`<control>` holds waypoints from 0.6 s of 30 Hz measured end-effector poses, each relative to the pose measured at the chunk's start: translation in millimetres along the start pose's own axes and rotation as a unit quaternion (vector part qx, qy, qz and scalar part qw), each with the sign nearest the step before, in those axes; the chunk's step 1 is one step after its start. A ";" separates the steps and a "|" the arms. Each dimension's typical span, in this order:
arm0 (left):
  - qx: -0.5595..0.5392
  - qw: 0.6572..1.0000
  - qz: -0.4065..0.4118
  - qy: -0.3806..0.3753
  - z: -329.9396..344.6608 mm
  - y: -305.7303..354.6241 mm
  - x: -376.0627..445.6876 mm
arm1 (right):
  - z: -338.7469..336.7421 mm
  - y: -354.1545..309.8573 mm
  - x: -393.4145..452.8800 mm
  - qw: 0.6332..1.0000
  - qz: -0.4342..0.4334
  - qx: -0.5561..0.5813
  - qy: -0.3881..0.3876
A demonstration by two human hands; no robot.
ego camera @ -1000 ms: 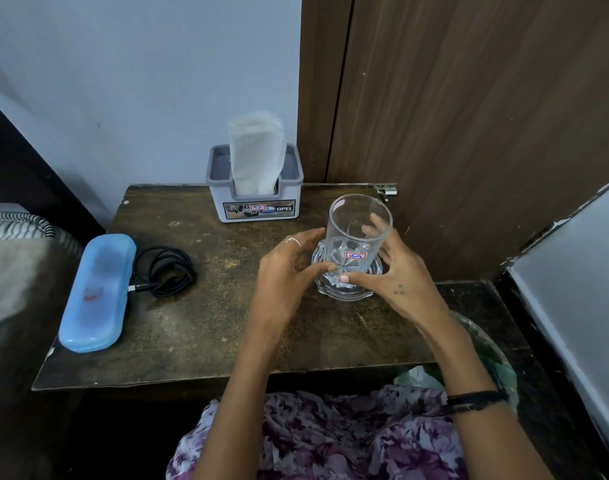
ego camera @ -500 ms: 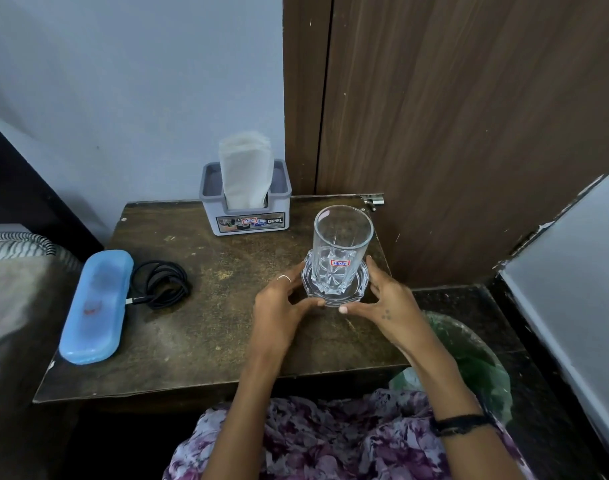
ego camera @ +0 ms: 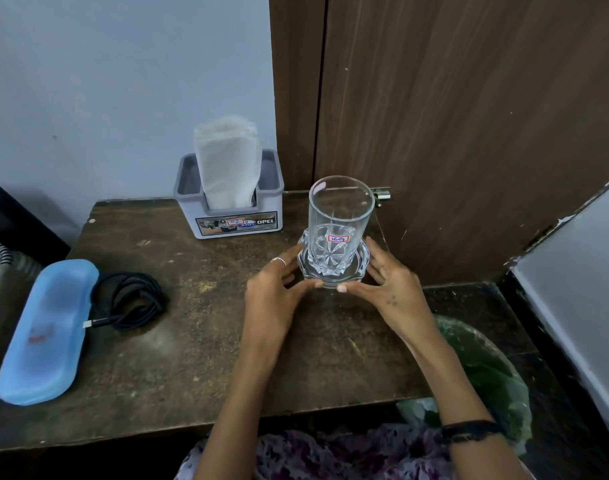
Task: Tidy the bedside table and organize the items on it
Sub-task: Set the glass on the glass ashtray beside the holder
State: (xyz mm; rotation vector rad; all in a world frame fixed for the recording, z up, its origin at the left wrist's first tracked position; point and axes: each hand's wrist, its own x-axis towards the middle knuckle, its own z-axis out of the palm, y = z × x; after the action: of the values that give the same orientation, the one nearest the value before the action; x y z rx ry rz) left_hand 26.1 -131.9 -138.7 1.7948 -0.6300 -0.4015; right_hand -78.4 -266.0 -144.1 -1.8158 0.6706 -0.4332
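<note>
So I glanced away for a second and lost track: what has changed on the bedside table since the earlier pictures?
Both hands slid the glass and the clear coaster under it toward the table's back right corner. The left hand and right hand dropped from the glass's sides to the coaster's rim. The napkin holder, blue case and black cable stayed put.

A clear, glossy cut-glass tumbler on a glass coaster stands on a worn, scuffed, matt wooden table. Beside it: a smooth grey plastic holder of white paper tissues, a frosted blue plastic case, a black rubbery cable and a wood-grain door.
</note>
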 end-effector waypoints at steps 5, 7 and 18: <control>0.031 0.999 0.008 0.000 1.1 3.2 20.7 | 0.0 0.2 22.7 1.000 -0.018 0.005 0.008; 0.040 0.999 0.013 0.010 1.9 4.8 30.9 | 0.7 0.2 34.4 1.000 -0.017 0.020 0.011; 0.010 0.992 0.021 0.123 28.0 -1.1 54.1 | 4.2 2.2 76.8 0.998 -0.031 0.048 0.034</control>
State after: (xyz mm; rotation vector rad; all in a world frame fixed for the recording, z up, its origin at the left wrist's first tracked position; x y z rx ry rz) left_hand 53.7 -185.7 -146.1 1.8124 -0.4984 -0.1414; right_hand -17.1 -312.2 -149.8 -1.7414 0.6307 -0.5620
